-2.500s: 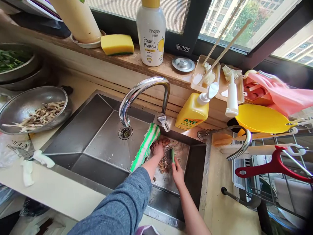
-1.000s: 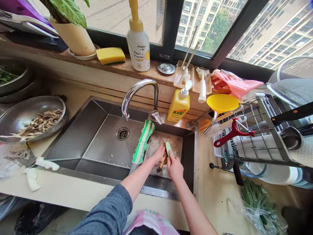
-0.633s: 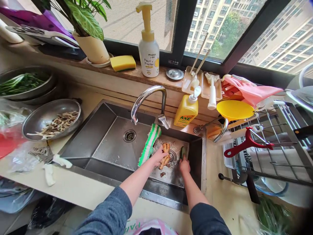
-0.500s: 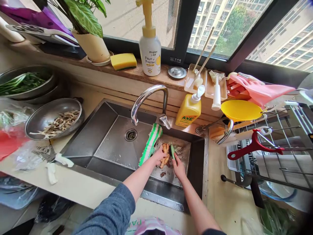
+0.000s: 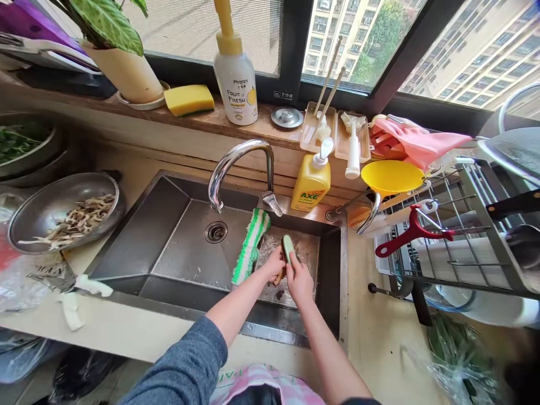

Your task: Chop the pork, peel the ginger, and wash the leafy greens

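Both hands meet low inside the steel sink (image 5: 177,236), at its right side. My left hand (image 5: 273,265) is closed around a knobbly brown ginger root (image 5: 278,278), mostly hidden by the fingers. A small light-green brush (image 5: 288,246) with a dark underside is gripped in my right hand (image 5: 300,283), tilted upright against the ginger. Just left of the hands, a green-and-white striped cloth (image 5: 251,247) drapes over a ridge in the sink. Dark scraps (image 5: 279,294) and water drops lie on the metal below.
A chrome faucet (image 5: 242,149) arches over the sink, beside a yellow AXE bottle (image 5: 311,183). At left stands a metal bowl (image 5: 25,225) of sliced mushrooms near white-handled scissors (image 5: 71,306). To the right is a wire dish rack (image 5: 459,242) with a red peeler (image 5: 411,230).
My right hand has moved left, bringing the brush up against the ginger, which is now largely covered. The whole view has shifted slightly to the right.
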`<state>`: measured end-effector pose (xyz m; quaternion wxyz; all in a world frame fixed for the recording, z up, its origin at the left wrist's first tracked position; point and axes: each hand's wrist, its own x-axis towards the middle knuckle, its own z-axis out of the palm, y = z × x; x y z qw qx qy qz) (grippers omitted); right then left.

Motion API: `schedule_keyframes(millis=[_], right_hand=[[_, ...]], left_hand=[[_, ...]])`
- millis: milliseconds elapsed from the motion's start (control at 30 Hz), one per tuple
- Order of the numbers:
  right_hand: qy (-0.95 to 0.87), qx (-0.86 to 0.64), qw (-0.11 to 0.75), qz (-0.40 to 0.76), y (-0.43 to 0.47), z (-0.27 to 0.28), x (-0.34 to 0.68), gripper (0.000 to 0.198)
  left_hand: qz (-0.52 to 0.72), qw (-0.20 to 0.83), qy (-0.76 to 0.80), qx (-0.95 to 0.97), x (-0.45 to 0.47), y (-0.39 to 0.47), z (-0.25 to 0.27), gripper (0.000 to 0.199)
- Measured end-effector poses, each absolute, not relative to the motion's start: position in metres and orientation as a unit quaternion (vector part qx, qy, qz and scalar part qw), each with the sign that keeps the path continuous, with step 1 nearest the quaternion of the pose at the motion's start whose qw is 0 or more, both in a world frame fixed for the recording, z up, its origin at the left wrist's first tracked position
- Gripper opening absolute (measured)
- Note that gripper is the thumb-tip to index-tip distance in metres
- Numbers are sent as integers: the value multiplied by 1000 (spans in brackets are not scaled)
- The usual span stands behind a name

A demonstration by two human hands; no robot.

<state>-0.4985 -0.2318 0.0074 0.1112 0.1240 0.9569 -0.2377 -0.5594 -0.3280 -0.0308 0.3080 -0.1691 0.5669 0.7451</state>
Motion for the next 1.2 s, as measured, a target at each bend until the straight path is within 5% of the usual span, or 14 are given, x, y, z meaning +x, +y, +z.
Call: schedule_keyframes(millis=[367, 567, 833, 967, 1200], right_hand=[[886, 265, 211, -316, -183, -50, -512, 47], [885, 94, 102, -445, -217, -17, -458, 49], [952, 136, 138, -238, -240, 30, -466, 46], [961, 105, 154, -203, -243, 38, -458, 45], [969, 73, 127, -197, -234, 39, -457, 45]], left_hand=[[814, 342, 414, -225, -569, -360, -25, 45], [834, 313, 366, -271, -568, -357, -35, 55], [816, 353, 374, -263, -555, -328, -34, 55], [851, 254, 369, -275, -565, -331, -31, 45], [856, 286, 343, -262, -563, -331, -25, 47]])
